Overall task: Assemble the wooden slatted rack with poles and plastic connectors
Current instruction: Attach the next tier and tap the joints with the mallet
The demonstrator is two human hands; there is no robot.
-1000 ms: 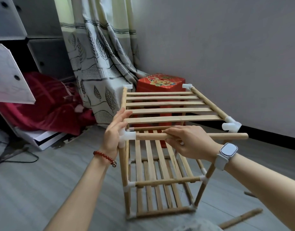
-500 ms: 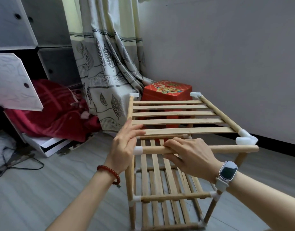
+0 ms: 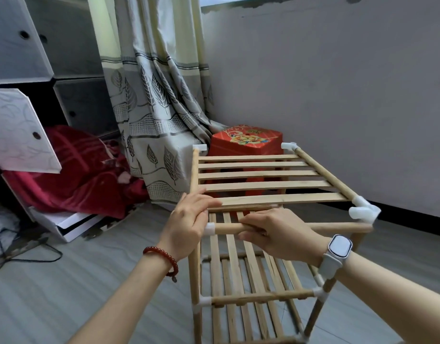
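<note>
The wooden slatted rack (image 3: 263, 186) stands on the floor with its top shelf level and two lower shelves beneath. My right hand (image 3: 276, 235) grips the front horizontal pole (image 3: 338, 227) from above, fingers curled round it. The pole's left end sits in a white plastic connector (image 3: 210, 228) at the front-left corner. My left hand (image 3: 189, 224) presses against that corner, its fingers lying fairly straight over the end of the nearest slat. The pole's right end lies just below the white front-right connector (image 3: 364, 212), outside its socket.
A red box (image 3: 246, 142) stands behind the rack by a leaf-patterned curtain (image 3: 154, 115). The grey wall (image 3: 338, 95) runs along the right. At left are a red blanket (image 3: 72, 170), white cabinet panels (image 3: 18, 130), and scissors (image 3: 18, 249) with a black cable on the floor.
My view has moved closer to the rack. My left hand's fingers have slid up onto the front slat at the corner. My right hand keeps hold of the front pole.
</note>
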